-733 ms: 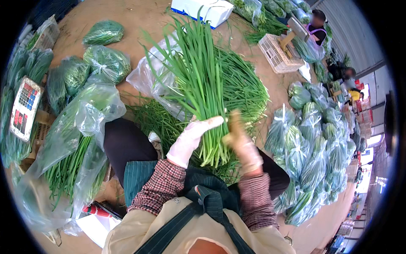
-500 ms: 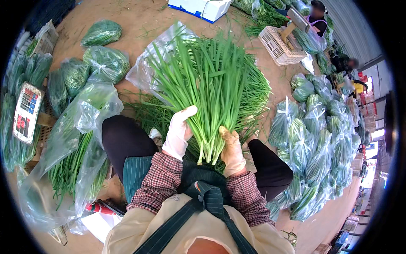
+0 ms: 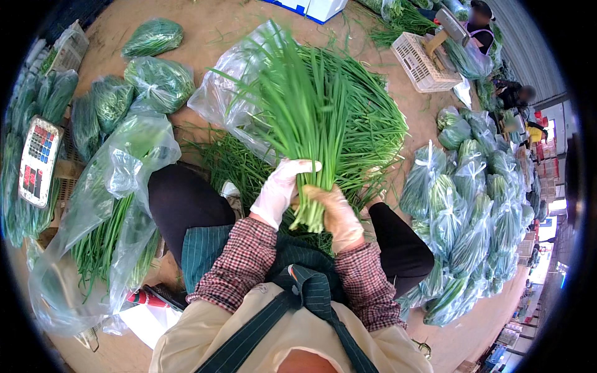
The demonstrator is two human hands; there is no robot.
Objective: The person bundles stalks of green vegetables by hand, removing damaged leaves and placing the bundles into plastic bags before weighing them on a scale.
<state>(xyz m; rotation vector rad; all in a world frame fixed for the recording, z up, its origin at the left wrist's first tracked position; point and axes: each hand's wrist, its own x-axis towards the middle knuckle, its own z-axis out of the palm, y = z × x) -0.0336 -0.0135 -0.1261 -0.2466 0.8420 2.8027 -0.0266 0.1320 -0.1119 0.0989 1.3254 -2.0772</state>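
Two gloved hands grip one thick bunch of green chives [image 3: 311, 130] at its near, cut end, just above the person's lap. On the left side of the stalks, the left hand [image 3: 280, 189] in a whitish glove has its fingers curled round the bundle and one fingertip stretched across the front. The right hand [image 3: 336, 208], in a yellowish glove, wraps the base from the right, fist closed on the stems, and touches the left hand. From this grip the bunch fans upward and away, its tips spreading toward the far side. Behind it a larger heap of loose chives [image 3: 373, 118] lies on a clear plastic sheet [image 3: 230, 87] spread over the floor. At the near left sits an open plastic bag [image 3: 118, 205] partly filled with greens, and a weighing scale [image 3: 38, 160] stands at the far left edge. Many tied bags of greens [image 3: 472, 205] are stacked along the right. A white plastic crate [image 3: 423, 62] stands at the far right.
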